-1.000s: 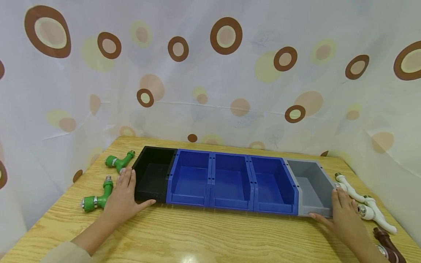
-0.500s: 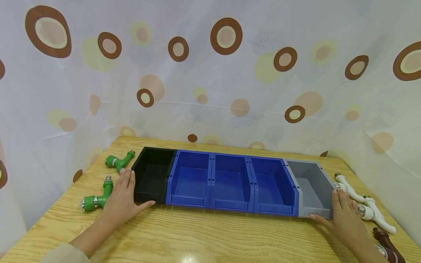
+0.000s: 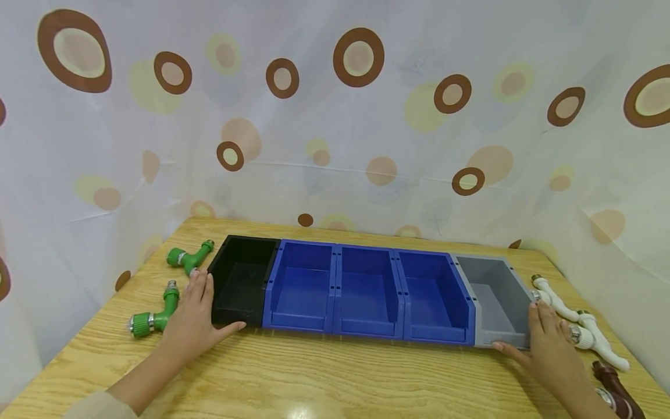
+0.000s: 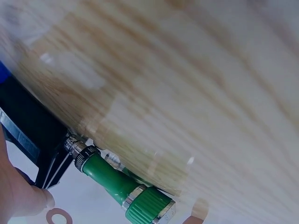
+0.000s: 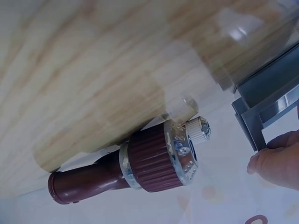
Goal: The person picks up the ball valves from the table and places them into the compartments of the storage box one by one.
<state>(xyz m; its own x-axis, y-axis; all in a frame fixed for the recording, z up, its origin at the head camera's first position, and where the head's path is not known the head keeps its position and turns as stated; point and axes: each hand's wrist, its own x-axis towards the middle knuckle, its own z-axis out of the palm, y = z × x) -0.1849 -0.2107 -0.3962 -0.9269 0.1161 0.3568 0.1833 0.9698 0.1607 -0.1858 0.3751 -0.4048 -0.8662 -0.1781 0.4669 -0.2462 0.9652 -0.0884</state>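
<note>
A row of joined storage bins stands on the table: a black bin (image 3: 241,285) at the left end, three blue bins (image 3: 366,291) in the middle, a grey bin (image 3: 489,302) at the right end. My left hand (image 3: 191,320) lies with straight fingers along the black bin's outer side, thumb at its front corner. Mirroring it, my right hand (image 3: 555,343) presses the grey bin's outer side, with the thumb at the front edge. In the left wrist view, a green tap (image 4: 107,179) shows near the black bin. A brown tap (image 5: 152,161) fills the right wrist view's lower middle.
Two green taps lie left of the row, the farther tap (image 3: 191,256) partly behind my left fingers. Right of the grey bin lie white taps (image 3: 602,343), with the brown one nearer. The wooden table (image 3: 340,378) ends at a patterned cloth backdrop (image 3: 335,128).
The left end of the bin row has shifted slightly toward me and left, with my left hand staying against it. My right hand has hardly moved.
</note>
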